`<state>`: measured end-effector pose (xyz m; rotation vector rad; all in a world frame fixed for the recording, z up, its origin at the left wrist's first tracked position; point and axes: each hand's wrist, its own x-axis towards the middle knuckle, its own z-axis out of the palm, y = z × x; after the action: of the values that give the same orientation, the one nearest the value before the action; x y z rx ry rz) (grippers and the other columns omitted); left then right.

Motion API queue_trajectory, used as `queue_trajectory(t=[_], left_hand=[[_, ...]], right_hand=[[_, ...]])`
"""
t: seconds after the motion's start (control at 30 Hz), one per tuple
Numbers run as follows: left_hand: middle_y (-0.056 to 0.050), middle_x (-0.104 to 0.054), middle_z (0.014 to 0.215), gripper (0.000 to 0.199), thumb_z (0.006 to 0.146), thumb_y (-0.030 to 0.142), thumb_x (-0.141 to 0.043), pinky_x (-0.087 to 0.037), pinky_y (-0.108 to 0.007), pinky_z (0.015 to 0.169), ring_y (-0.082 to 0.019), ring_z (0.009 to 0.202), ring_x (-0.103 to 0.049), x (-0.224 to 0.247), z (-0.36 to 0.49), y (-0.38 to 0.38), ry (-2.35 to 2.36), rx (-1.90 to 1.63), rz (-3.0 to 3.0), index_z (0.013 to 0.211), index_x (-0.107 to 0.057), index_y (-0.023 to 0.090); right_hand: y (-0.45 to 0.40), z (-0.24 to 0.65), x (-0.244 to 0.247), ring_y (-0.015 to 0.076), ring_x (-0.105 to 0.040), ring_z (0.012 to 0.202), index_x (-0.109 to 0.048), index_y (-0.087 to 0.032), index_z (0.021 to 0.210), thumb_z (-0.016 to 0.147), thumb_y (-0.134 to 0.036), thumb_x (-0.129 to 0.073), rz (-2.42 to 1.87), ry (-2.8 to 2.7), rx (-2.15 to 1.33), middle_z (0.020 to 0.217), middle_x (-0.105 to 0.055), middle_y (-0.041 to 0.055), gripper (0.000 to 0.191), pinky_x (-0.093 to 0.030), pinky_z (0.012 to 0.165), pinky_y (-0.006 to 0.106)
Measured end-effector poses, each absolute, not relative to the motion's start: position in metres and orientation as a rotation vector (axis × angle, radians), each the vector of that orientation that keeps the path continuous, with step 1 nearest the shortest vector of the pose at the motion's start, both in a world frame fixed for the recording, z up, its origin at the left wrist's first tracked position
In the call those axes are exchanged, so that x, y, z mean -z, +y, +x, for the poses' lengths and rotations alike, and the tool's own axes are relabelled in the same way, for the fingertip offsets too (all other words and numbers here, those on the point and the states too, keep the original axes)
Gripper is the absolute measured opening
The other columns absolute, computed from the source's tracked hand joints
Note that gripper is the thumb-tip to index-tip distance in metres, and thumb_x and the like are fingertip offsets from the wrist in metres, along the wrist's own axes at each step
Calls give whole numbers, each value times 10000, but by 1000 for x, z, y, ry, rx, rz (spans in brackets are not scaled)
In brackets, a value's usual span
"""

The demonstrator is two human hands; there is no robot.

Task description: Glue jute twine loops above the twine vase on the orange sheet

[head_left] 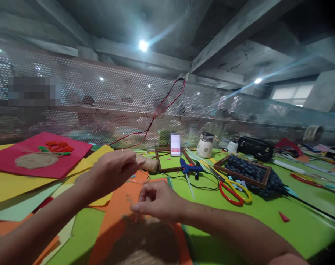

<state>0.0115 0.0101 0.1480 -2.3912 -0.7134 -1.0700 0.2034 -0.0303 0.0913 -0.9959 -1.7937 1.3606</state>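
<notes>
My right hand (160, 201) pinches a short, curled end of jute twine (128, 200) between thumb and fingertips. It hovers above an orange sheet (112, 224), at the far edge of a brown twine-covered shape (149, 243). My left hand (116, 165) is raised to the left and farther back, its fingers curled closed. What those fingers hold, if anything, is hidden. Just beyond the left hand lies a spool of jute twine (150, 165) on its side.
Scissors with red and yellow handles (232, 195), a blue glue gun (189, 167) and wooden frames (262, 178) lie on the green table. A white bottle (205, 146) and a phone (175, 144) stand behind. Left is a pink sheet (43, 141) with a twine piece.
</notes>
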Motion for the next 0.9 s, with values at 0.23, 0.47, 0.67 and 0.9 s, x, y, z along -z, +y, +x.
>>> queue_trajectory(t=[0.23, 0.47, 0.67, 0.9], left_hand=[[-44, -724, 800, 264, 953, 370, -496, -456, -266, 660, -150, 685, -624, -130, 4, 36, -1136, 1147, -2513, 873, -677, 195], [20, -461, 513, 516, 929, 573, -497, -257, -283, 545, -121, 504, -388, -101, -18, 30, -1488, 1053, -2444, 565, -468, 209], [-25, -706, 714, 392, 873, 541, -524, -432, -251, 582, -149, 578, -579, -68, -38, 23, -1725, 950, -2625, 848, -693, 189], [-116, -787, 930, 440, 872, 559, -511, -543, -335, 682, -221, 703, -693, -43, -47, 27, -1768, 1017, -2669, 947, -720, 180]], right_hand=[[-29, 218, -109, 84, -415, 567, -438, -202, 519, 762, -109, -674, -729, -1892, -926, 572, -455, -62, 351, -355, 565, 248], [10, 251, -131, 163, -651, 886, -719, -180, 1087, 787, -150, -732, -802, -1953, -771, 1063, -703, 78, 301, -544, 885, 358], [47, 285, -133, 170, -692, 807, -752, -128, 956, 853, -187, -673, -991, -1882, -735, 904, -756, 84, 142, -557, 821, 352], [51, 314, -121, 174, -692, 652, -754, -111, 976, 862, -261, -639, -1115, -1929, -683, 770, -737, 83, 221, -561, 639, 316]])
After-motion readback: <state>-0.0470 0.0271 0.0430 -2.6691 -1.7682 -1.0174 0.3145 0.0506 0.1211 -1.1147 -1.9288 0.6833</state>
